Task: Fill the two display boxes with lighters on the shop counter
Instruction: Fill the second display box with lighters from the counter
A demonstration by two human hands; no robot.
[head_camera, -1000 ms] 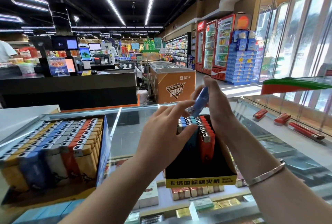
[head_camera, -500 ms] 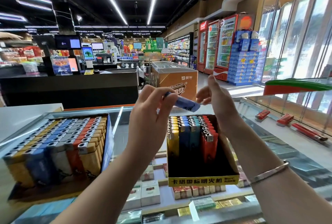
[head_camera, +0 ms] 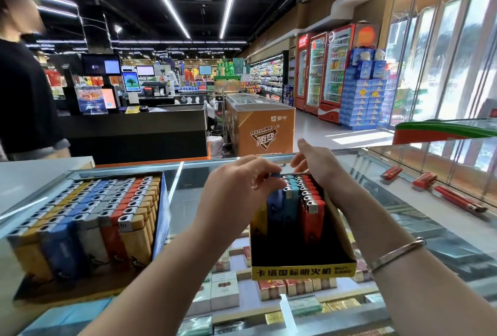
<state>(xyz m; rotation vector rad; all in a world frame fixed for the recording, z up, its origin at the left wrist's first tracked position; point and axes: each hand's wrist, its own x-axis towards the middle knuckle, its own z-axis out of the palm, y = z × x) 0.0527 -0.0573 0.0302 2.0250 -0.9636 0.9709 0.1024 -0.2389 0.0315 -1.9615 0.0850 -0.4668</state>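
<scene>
Head view showed the blue lighter [head_camera: 274, 175] low at the back of the black box [head_camera: 301, 260], its tip just visible between the fingertips of the left hand [head_camera: 236, 190]. Half a second before, that same lighter had been held level in the air above the box, and a second before it had stood in the right hand [head_camera: 317, 164]. It had thus passed from right to left and come down to the blue row. Left fingers were curled and pinched the lighter. Right hand rested at the far rim of the box, beside the red row, fingers loosely bent; no item was seen in it.

Black box stood on the glass counter [head_camera: 188, 201], holding yellow, blue, teal and red rows at the back. Its front part was bare, so this box was judged far from full. Whether the lighter was fully seated could not be told; the hand hid the slot.

Blue box [head_camera: 161, 217], to the left on the same counter, appeared packed across all rows.

Three red lighters [head_camera: 423, 180] lay loose on the counter at right, well apart from both boxes. A person in dark clothing [head_camera: 24, 104] had come into view at far left.
</scene>
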